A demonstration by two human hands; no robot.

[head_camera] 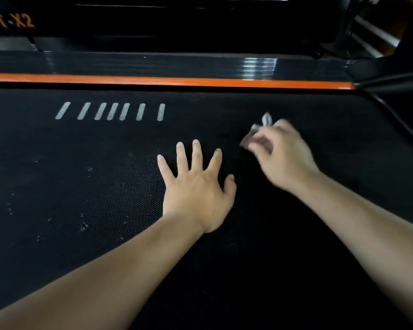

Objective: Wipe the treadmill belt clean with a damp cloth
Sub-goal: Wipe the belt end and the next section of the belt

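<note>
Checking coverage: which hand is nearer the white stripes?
Left. The left hand lies flat below-right of the white stripes; the right hand, gripping the cloth, is farther right.

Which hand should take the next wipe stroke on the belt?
Right, probably. The right hand pinches the cloth, while the left hand lies flat on the belt with fingers spread, holding nothing. Pale specks sit left of it, so the stroke must cross over.

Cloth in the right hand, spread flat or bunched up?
Bunched up: the small pale cloth sits crumpled, pinched in the right hand.
</note>
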